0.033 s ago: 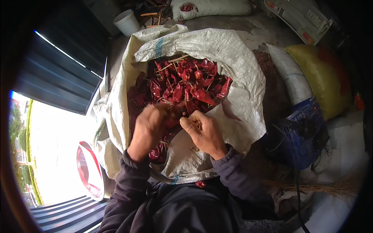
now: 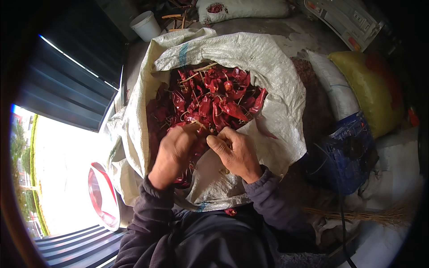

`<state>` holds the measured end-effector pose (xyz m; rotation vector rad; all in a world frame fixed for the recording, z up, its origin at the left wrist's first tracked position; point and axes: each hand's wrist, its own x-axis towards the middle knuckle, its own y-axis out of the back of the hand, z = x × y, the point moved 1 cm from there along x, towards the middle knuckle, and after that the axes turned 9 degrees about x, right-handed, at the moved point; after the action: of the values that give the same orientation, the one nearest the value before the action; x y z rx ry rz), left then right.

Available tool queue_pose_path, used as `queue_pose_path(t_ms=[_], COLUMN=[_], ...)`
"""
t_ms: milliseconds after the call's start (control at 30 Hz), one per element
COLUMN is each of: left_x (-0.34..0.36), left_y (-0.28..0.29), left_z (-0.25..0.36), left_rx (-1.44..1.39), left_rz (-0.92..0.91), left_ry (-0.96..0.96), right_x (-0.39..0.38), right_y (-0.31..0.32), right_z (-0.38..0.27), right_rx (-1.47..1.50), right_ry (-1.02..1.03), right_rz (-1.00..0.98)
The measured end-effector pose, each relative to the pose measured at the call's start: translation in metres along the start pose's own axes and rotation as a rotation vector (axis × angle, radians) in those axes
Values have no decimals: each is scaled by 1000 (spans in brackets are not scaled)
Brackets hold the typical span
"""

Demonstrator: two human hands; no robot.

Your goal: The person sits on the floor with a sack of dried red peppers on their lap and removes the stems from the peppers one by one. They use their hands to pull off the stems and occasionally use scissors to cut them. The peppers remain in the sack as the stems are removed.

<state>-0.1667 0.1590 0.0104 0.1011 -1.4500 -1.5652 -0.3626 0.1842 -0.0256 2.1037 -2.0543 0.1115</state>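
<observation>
A large white woven sack (image 2: 272, 58) stands wide open before me, its rim rolled outward. Dried red chili peppers (image 2: 205, 105) with pale stems fill it. Over the peppers, near the sack's close edge, my left hand (image 2: 172, 152) is closed, slightly blurred, with its fingertips beside a pale stem. Just to its right my right hand (image 2: 237, 154) is closed too, thumb pressed against the curled fingers. The fingertips of both hands nearly meet. Whatever they pinch is hidden or too small to name.
A white bucket (image 2: 145, 27) and another filled sack (image 2: 243, 10) are at the far side. To the right lie a yellow sack (image 2: 366, 91), a white sack (image 2: 333, 87) and a blue crate (image 2: 351, 154). A red-and-white round container (image 2: 103, 196) stands at the left.
My left hand has shifted slightly down and right, toward my right hand. A pale stem now shows by its fingertips. My right hand has hardly moved.
</observation>
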Motion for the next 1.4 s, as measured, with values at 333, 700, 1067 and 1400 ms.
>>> queue_pose_path(t_ms=[333, 700, 1067, 1400], left_x=[-15, -18, -25, -39], left_y=[-12, -10, 19, 18], left_z=[10, 5, 19, 37], left_rx=[-129, 129, -88, -403], left_rz=[21, -358, -44, -299], left_ry=[401, 258, 273, 281], right_x=[-1, -18, -22, -30], right_y=[7, 9, 6, -7], right_z=[12, 18, -5, -15], right_rx=[-48, -77, 1, -160], right_ry=[-31, -82, -32, 178], right_rz=[35, -71, -219, -306])
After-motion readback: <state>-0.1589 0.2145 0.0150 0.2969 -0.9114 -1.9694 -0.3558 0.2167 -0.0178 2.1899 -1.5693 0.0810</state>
